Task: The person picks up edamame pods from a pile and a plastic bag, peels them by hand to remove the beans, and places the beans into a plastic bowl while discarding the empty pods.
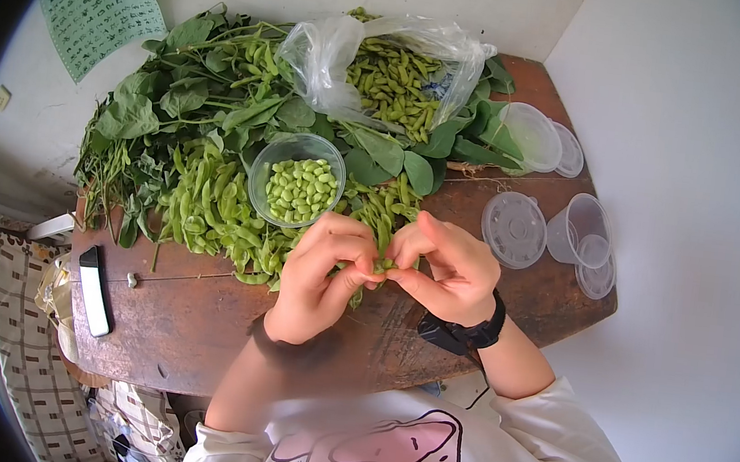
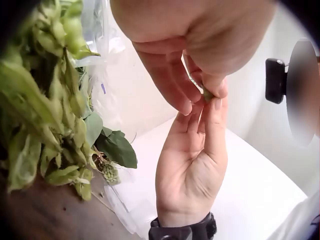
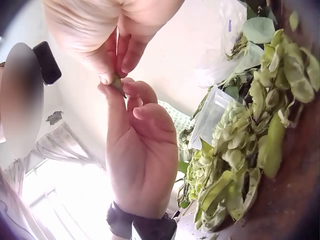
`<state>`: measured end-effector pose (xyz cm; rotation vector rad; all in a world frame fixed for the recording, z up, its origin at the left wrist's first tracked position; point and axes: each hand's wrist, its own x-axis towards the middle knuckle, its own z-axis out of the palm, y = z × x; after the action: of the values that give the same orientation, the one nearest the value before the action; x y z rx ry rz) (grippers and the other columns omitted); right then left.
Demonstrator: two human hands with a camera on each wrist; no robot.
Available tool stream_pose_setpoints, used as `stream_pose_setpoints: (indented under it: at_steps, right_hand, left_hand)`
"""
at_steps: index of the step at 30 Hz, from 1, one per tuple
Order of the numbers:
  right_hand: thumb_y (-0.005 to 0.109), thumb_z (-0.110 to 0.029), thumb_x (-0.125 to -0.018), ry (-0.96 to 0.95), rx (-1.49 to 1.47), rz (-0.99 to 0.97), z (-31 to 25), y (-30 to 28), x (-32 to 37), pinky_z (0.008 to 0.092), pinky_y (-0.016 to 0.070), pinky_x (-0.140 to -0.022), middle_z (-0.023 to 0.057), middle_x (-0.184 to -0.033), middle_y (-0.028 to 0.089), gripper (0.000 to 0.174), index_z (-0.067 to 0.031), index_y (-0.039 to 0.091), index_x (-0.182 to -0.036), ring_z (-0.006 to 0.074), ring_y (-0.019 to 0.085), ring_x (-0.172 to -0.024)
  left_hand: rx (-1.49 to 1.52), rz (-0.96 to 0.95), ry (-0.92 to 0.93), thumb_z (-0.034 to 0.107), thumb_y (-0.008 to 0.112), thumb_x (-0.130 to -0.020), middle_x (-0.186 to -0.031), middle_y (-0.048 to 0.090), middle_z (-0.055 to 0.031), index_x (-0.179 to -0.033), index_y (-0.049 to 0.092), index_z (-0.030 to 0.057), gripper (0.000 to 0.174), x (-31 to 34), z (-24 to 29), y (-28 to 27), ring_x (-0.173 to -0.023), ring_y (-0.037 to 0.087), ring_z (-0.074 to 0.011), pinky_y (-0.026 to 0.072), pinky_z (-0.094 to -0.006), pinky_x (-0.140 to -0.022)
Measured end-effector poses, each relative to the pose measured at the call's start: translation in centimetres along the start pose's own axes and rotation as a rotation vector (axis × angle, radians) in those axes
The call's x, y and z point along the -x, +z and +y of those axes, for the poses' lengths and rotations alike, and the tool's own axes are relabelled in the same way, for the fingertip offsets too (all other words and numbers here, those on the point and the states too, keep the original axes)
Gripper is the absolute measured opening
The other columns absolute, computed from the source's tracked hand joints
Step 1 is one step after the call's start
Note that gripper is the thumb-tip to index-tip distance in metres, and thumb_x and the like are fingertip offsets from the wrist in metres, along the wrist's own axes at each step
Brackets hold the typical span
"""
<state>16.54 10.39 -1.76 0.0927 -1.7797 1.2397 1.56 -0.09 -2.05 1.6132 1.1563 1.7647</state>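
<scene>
A small green soybean pod point(image 1: 383, 267) is pinched between the thumbs and fingertips of both hands, over the table's middle. My left hand point(image 1: 319, 275) grips one end of it and my right hand point(image 1: 448, 267) the other. Both wrist views show the fingertips meeting at the pod point(image 2: 207, 94), most of which the fingers cover. Just beyond the hands lies a heap of green pods point(image 1: 209, 199). On the heap sits a clear round tub point(image 1: 255, 191) holding shelled pale green beans point(image 1: 300, 188).
Leafy bean stalks point(image 1: 179, 100) spread along the back. Among them rests a clear plastic bag point(image 1: 321, 61) of pods. At the right stand a clear cup point(image 1: 571, 231) and several lids, including a round lid point(image 1: 513, 229). A phone point(image 1: 95, 291) lies near the table's left edge.
</scene>
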Motion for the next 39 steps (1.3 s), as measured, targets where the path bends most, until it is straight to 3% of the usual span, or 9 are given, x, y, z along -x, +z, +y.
stream_pose_setpoints:
  at_steps: [4, 6, 9, 12, 15, 21, 27, 37, 39]
  right_hand:
    - [0.068, 0.012, -0.077, 0.052, 0.001, 0.003, -0.2, 0.3, 0.3, 0.0292, 0.0487, -0.078, 0.0074, -0.092, 0.061, 0.066, 0.0003, 0.047, -0.139, 0.0174, 0.06, -0.082]
    - [0.064, 0.012, -0.083, 0.168, -0.278, 0.034, -0.8, 0.7, -0.3, 0.0294, 0.05, -0.081, 0.0113, -0.112, 0.056, 0.055, 0.0031, 0.05, -0.135, 0.0177, 0.061, -0.089]
    - [0.061, 0.01, -0.087, 0.315, -0.314, -0.019, -1.1, 0.1, -0.4, 0.0296, 0.0521, -0.083, 0.0131, -0.125, 0.048, 0.04, 0.0056, 0.056, -0.127, 0.018, 0.061, -0.096]
    - [0.061, 0.002, -0.09, 0.373, -0.304, 0.003, -0.8, 0.4, -0.4, 0.0297, 0.0537, -0.079, 0.017, -0.119, 0.053, 0.026, 0.0069, 0.064, -0.115, 0.0197, 0.061, -0.097]
    - [0.059, 0.002, -0.091, 0.435, -0.309, -0.016, -0.7, 0.1, -0.4, 0.0312, 0.0541, -0.082, 0.0172, -0.12, 0.053, 0.02, 0.0079, 0.066, -0.109, 0.0195, 0.061, -0.096]
    - [0.052, 0.005, -0.094, 0.508, -0.451, 0.006, -0.3, 0.2, -0.3, 0.0293, 0.0523, -0.081, 0.0116, -0.116, 0.052, 0.016, 0.0087, 0.06, -0.108, 0.0165, 0.06, -0.095]
    - [0.051, 0.003, -0.095, 0.538, -0.376, -0.027, -0.4, 0.2, -0.1, 0.0294, 0.0486, -0.08, 0.0096, -0.111, 0.05, 0.015, 0.0067, 0.055, -0.108, 0.0144, 0.056, -0.09]
    - [0.056, 0.002, -0.093, 0.427, -0.275, 0.004, 0.4, 0.1, 0.2, 0.0268, 0.0475, -0.081, 0.0081, -0.104, 0.055, 0.014, 0.0058, 0.056, -0.107, 0.0129, 0.056, -0.093]
    - [0.057, 0.004, -0.092, 0.335, 0.017, 0.08, 0.0, -0.5, -0.5, 0.0264, 0.0472, -0.083, 0.0073, -0.101, 0.056, 0.013, 0.0051, 0.058, -0.104, 0.0129, 0.056, -0.094]
  left_hand:
    - [-0.044, 0.02, 0.035, -0.007, 0.059, -0.089, -0.1, 0.051, -0.012, -0.095, 0.056, -0.001, 0.009, 0.0, 0.0, -0.2, -0.077, 0.06, -0.0173, 0.0556, -0.0259, -0.064]
    - [0.044, 0.05, 0.014, -0.007, 0.058, -0.09, -0.1, 0.051, -0.0121, -0.096, 0.055, -0.0016, 0.009, 0.1, 0.0, 0.0, -0.078, 0.061, -0.0171, 0.0559, -0.0263, -0.064]
    - [0.112, 0.092, -0.007, -0.008, 0.057, -0.09, -0.101, 0.05, -0.0123, -0.096, 0.053, -0.0027, 0.009, 0.0, -0.1, 0.1, -0.079, 0.062, -0.0168, 0.0565, -0.0271, -0.066]
    - [0.09, 0.119, 0.003, -0.01, 0.057, -0.09, -0.101, 0.05, -0.0122, -0.096, 0.053, -0.0036, 0.01, 0.0, -0.2, 0.3, -0.079, 0.062, -0.0167, 0.0569, -0.0276, -0.068]
    - [0.074, 0.136, 0.004, -0.011, 0.06, -0.088, -0.1, 0.051, -0.012, -0.095, 0.053, -0.0039, 0.012, 0.0, -0.1, 0.4, -0.079, 0.063, -0.0166, 0.0573, -0.0279, -0.069]
    - [0.071, 0.152, -0.072, -0.01, 0.063, -0.086, -0.098, 0.054, -0.0115, -0.094, 0.054, -0.0045, 0.013, -0.2, 0.3, 0.6, -0.076, 0.064, -0.0162, 0.0576, -0.0275, -0.067]
    - [0.208, 0.141, -0.173, -0.007, 0.064, -0.087, -0.096, 0.056, -0.0107, -0.095, 0.054, -0.0034, 0.014, -0.3, 0.2, 0.7, -0.075, 0.065, -0.0157, 0.0564, -0.0258, -0.064]
    - [0.239, 0.16, -0.343, -0.002, 0.063, -0.09, -0.088, 0.059, -0.0075, -0.101, 0.051, -0.0001, 0.017, -0.5, 1.1, 0.7, -0.074, 0.064, -0.0145, 0.0558, -0.026, -0.063]
    - [0.19, 0.152, -0.311, -0.001, 0.064, -0.09, -0.089, 0.059, -0.0074, -0.101, 0.052, -0.0014, 0.017, -0.6, 1.0, 0.7, -0.073, 0.064, -0.0135, 0.0557, -0.0256, -0.062]
